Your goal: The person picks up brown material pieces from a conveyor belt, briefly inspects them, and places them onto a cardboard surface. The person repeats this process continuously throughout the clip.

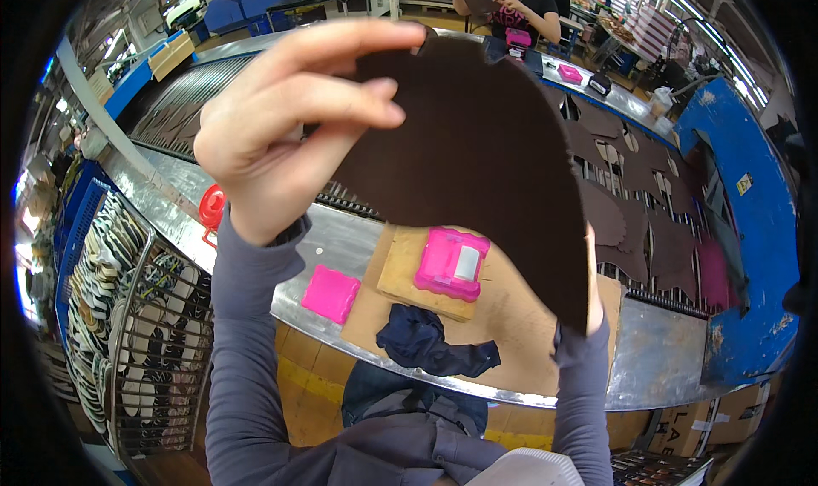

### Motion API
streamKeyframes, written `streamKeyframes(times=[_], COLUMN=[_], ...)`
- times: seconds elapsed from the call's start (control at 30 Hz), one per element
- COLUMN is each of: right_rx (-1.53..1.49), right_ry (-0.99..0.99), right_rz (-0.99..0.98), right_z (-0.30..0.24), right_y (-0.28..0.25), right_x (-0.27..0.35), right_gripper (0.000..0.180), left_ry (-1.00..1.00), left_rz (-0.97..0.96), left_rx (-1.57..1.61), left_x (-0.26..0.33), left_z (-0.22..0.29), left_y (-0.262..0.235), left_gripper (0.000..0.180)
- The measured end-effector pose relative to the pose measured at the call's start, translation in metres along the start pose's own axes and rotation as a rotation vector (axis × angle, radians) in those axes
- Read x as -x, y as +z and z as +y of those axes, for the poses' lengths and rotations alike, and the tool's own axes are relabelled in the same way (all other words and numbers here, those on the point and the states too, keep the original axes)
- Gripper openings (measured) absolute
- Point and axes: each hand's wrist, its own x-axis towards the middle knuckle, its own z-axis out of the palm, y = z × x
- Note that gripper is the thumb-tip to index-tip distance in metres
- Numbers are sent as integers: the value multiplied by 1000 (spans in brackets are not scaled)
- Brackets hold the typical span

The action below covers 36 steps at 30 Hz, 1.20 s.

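My left hand (285,115) is raised at the upper left, its thumb and fingers pinching the top edge of a dark brown, leather-like cut piece (477,137). The piece hangs broad and curved in front of me, tapering to a point at the lower right. At that lower right edge my right hand (595,273) holds it from behind, with most of its fingers hidden. Below the piece, a pink plastic box (439,269) with a pale label rests on a wooden block (400,269). A crumpled dark blue cloth (430,341) lies nearer to me.
Cardboard (524,350) covers part of the metal table (660,350); a flat pink pad (331,293) lies left. Brown pieces (613,222) rest on a roller conveyor beside a blue machine (733,205). A wire rack (162,358) stands left. Across the table, a co-worker (532,9) handles a dark piece.
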Motion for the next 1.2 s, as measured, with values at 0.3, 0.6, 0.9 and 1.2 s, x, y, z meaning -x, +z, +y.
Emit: streamKeyframes(times=[0.3, 0.6, 0.9, 1.2], right_rx=[309, 289, 288, 280], right_ry=[160, 159, 147, 106], right_rz=[-81, -16, 121, 181], right_z=[-51, 40, 106, 115], right_y=[35, 15, 57, 71], right_x=[62, 27, 34, 39], right_gripper=[12, 27, 22, 20], left_ry=[-956, -1158, -1093, -1135], left_rz=[-3, -125, -236, -216], left_rx=[834, 448, 254, 239], left_x=[70, 171, 195, 201], left_z=[35, 15, -22, -28], left_y=[-22, 10, 7, 5], left_gripper=[87, 23, 19, 15])
